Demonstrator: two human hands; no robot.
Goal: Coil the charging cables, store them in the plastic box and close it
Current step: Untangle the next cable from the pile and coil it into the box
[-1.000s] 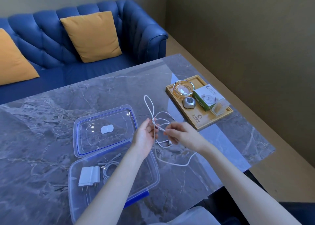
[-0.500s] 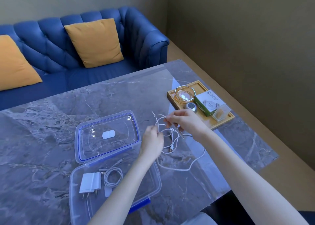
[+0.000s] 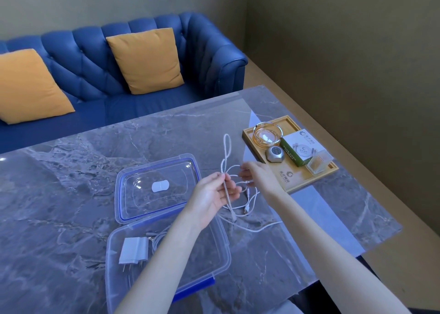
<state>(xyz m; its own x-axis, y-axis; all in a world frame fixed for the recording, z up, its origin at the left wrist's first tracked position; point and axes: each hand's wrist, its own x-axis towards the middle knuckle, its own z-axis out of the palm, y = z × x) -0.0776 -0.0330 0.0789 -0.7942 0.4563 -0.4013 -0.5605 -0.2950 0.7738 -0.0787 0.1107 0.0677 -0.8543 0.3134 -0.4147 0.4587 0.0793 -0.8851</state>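
A white charging cable (image 3: pixel 248 200) lies in loose loops on the grey marble table (image 3: pixel 71 182). My left hand (image 3: pixel 212 194) pinches a doubled strand of it, and a narrow loop stands up above the fingers. To the right, my right hand (image 3: pixel 259 175) holds another strand of the same cable. The clear plastic box (image 3: pixel 214 249) with blue clips sits open at the front. Inside it lie a white charger plug (image 3: pixel 133 250) and a coiled cable (image 3: pixel 156 238), partly hidden by my left forearm. Behind the box rests its clear lid (image 3: pixel 157 187), flat on the table.
A wooden tray (image 3: pixel 297 182) at the right holds a glass ashtray (image 3: pixel 267 135), a green-and-white carton (image 3: pixel 300 148), a small grey device (image 3: pixel 275 154) and a clear container (image 3: pixel 319 165). A blue sofa (image 3: pixel 95 63) with orange cushions stands beyond the table.
The tall cable loop has been raised again above my left hand. My right hand has moved a little right and back along the cable. The camera view shifted slightly.
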